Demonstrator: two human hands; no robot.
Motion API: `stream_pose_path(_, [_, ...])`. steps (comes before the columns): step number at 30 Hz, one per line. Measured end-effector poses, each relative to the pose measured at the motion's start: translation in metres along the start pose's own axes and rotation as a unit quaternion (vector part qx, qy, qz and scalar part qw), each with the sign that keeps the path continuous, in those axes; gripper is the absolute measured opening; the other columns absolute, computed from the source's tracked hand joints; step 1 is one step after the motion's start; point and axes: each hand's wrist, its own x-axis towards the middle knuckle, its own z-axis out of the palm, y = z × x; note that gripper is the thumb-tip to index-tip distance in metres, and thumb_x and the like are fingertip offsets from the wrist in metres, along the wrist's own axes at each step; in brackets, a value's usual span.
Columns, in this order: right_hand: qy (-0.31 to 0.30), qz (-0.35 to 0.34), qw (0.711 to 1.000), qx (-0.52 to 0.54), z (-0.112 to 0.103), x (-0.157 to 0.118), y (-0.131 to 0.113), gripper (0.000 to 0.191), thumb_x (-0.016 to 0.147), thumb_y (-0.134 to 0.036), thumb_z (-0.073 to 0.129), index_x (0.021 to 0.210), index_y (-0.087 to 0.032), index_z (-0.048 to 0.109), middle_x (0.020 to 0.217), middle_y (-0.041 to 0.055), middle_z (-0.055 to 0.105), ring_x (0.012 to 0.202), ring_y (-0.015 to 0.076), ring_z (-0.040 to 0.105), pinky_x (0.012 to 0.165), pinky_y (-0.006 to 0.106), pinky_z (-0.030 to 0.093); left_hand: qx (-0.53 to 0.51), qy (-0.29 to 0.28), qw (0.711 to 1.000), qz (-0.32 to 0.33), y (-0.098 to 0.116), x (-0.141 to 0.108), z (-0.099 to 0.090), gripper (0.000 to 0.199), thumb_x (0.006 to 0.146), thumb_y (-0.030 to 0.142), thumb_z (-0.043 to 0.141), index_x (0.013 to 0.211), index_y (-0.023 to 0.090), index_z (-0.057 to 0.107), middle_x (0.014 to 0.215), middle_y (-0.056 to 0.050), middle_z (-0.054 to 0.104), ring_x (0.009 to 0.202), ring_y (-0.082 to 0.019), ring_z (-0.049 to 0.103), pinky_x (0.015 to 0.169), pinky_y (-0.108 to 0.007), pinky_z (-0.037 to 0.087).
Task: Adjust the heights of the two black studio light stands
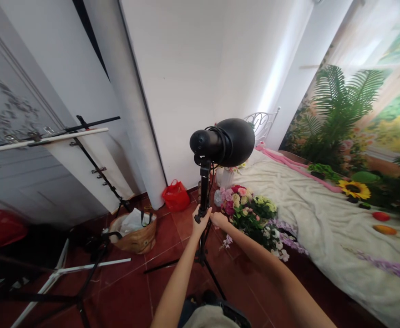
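In front of me stands a black light stand with a black studio light on top, a cable looped around its body. My left hand is wrapped around the pole at a black clamp collar below the light. Close beside it on the right, my right hand is closed against the pole. Its fingers are curled, and what they grip is hidden. The stand's spread legs rest on the red tiled floor just ahead of my feet.
Right of the stand lie artificial flowers beside a bed with a cream cover. To the left are a wicker basket, a red plastic bag, a white stand leg and a clamped crossbar with a hanging white backdrop.
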Motion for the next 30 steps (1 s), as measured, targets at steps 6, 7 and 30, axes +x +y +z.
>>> stream_pose_path(6, [0.120, -0.082, 0.989, -0.028, 0.019, -0.019, 0.001, 0.039, 0.096, -0.029, 0.022, 0.100, -0.017, 0.059, 0.098, 0.0096, 0.065, 0.092, 0.0173, 0.060, 0.074, 0.024, 0.043, 0.011, 0.018, 1.000, 0.001, 0.001, 0.002, 0.000, 0.028, 0.067, 0.044, 0.065, 0.071, 0.017, 0.056, 0.066, -0.002, 0.062, 0.066, -0.016, 0.059, 0.065, -0.028, 0.049])
stream_pose_path(7, [0.141, -0.096, 0.985, -0.033, 0.022, -0.020, 0.003, 0.039, 0.096, -0.028, 0.023, 0.097, -0.017, 0.060, 0.096, 0.0093, 0.066, 0.090, 0.0167, 0.060, 0.073, 0.023, 0.042, 0.011, 0.018, 1.000, 0.003, 0.001, 0.002, 0.000, 0.028, 0.067, 0.043, 0.065, 0.071, 0.017, 0.056, 0.066, -0.002, 0.062, 0.066, -0.015, 0.059, 0.066, -0.028, 0.049])
stream_pose_path(30, [0.194, -0.224, 0.955, 0.014, 0.036, 0.024, 0.046, 0.047, 0.093, -0.029, 0.028, 0.068, -0.014, 0.064, 0.064, 0.0080, 0.063, 0.057, 0.0123, 0.053, 0.057, 0.023, 0.028, 0.032, 0.013, 0.999, -0.010, 0.010, 0.007, 0.016, 0.024, 0.074, 0.039, 0.061, 0.074, 0.016, 0.057, 0.074, -0.004, 0.064, 0.070, -0.014, 0.059, 0.070, -0.026, 0.048])
